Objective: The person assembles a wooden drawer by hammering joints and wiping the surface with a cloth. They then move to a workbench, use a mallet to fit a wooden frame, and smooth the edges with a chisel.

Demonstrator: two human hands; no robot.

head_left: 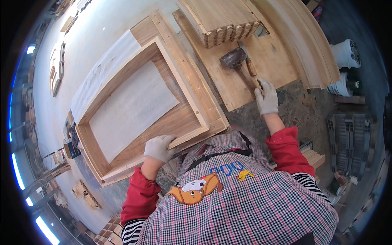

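Note:
A wooden box frame (pixel 185 87) with a curved far side stands in front of me, and a white sheet (pixel 132 106) lies inside it. My left hand (pixel 159 148), in a white glove, grips the near rail of this frame, its fingers bent over the edge. A mallet (pixel 232 58) with a dark head lies on a wooden board to the right. Its handle points at my gloved right hand (pixel 267 98), whose thumb and fingers are apart around the handle's end. A hammer (pixel 248 61) with a wooden handle lies beside the mallet head.
Stacked wooden slats (pixel 222 20) with notched ends sit on the board (pixel 281 61) beyond the mallet. Long curved wooden panels (pixel 304 45) lie at the far right. White buckets (pixel 345 53) and grey plastic pallets (pixel 349 139) stand farther right.

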